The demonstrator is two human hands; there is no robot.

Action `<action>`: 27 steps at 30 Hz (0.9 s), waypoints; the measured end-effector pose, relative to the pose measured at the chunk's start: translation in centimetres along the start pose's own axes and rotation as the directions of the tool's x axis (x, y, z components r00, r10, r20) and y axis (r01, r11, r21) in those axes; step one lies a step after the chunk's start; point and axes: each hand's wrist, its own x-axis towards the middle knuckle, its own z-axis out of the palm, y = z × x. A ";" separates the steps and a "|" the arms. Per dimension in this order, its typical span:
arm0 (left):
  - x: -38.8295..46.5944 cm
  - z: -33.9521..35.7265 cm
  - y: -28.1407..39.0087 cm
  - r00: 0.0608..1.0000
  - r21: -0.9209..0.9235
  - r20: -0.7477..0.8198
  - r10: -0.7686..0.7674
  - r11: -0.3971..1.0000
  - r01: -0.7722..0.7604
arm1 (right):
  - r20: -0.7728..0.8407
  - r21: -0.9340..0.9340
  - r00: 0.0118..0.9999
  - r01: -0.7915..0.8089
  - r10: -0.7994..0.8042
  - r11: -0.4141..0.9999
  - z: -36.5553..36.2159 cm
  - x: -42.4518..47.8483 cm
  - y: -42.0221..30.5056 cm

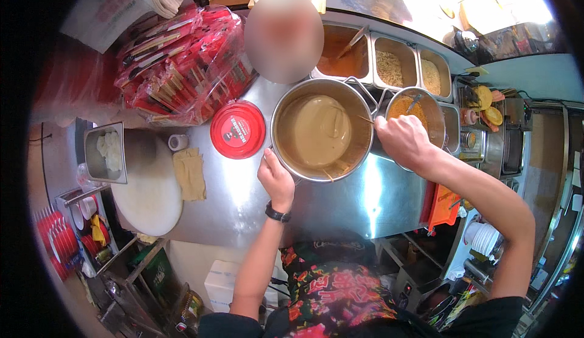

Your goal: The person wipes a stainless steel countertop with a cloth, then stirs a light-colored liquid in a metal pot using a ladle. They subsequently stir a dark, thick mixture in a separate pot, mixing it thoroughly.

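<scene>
A large round stainless steel pot (292, 155) holds a thick, smooth tan paste, with smears along its inner wall. My left hand (276, 176), with a black watch on the wrist, grips the pot's left rim or side; the fingers are partly hidden. My right hand (401, 139) is closed at the pot's right side, by a thin stick that reaches over the rim; its exact hold is hidden. Just beyond that hand stands a smaller metal pot (438, 114) with orange-yellow crumbly contents and a spoon. A red round lid (237, 129) with a printed label lies left of the large pot.
Steel pans of orange-red sauce (340, 57) and chopped grains (388, 66) line the back. Plastic-bagged utensil packs (182, 73) are piled back left. A folded tan cloth (189, 174), white round board (150, 201) and steel container (105, 153) stand left; an orange tray (443, 208) sits right.
</scene>
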 end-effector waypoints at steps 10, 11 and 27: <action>0.0 0.2 0.6 1.000 0.014 0.011 0.010 1.000 -0.010 | 0.452 0.635 0.892 -0.339 0.021 0.694 2.2 1.5 -3.7; 0.0 0.0 0.6 1.000 0.023 0.017 0.006 1.000 -0.007 | 0.511 0.683 0.859 -0.433 0.038 0.588 0.8 1.5 -3.6; 0.1 -0.2 0.3 0.999 0.010 0.035 0.004 1.000 -0.004 | -0.134 -0.271 0.990 -0.082 0.047 0.959 3.6 0.0 -2.3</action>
